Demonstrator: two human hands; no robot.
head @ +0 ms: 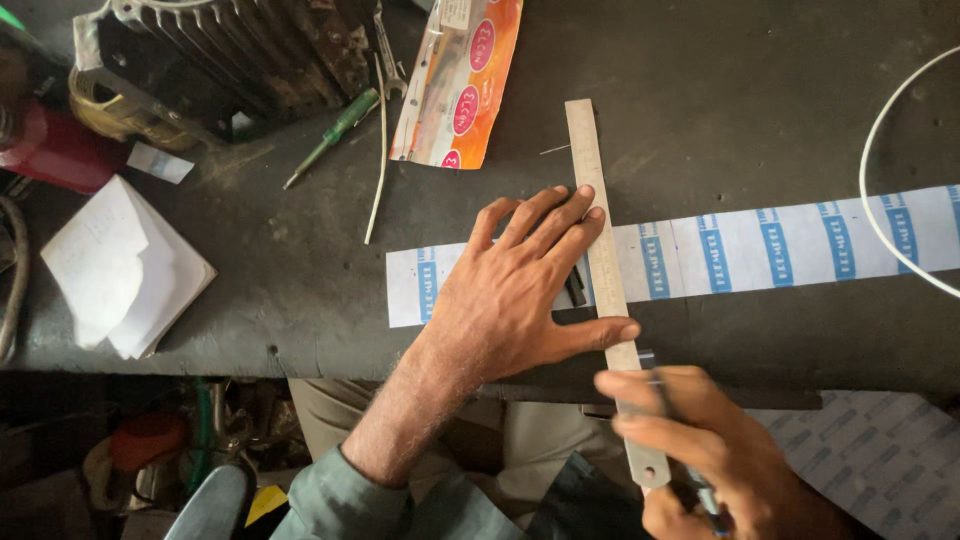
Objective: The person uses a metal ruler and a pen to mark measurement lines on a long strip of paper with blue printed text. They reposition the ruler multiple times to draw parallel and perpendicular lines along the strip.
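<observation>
Steel ruler pinned across a paper strip on a dark, worn workbench.

The left hand lies flat with fingers spread, pressing the long steel ruler onto the white paper strip with blue printed bands. The right hand has its fingers closed around a thin dark tool at the ruler's near end. Nearby lie a green-handled screwdriver, an orange plastic packet, folded white paper and a looping white cable.
</observation>
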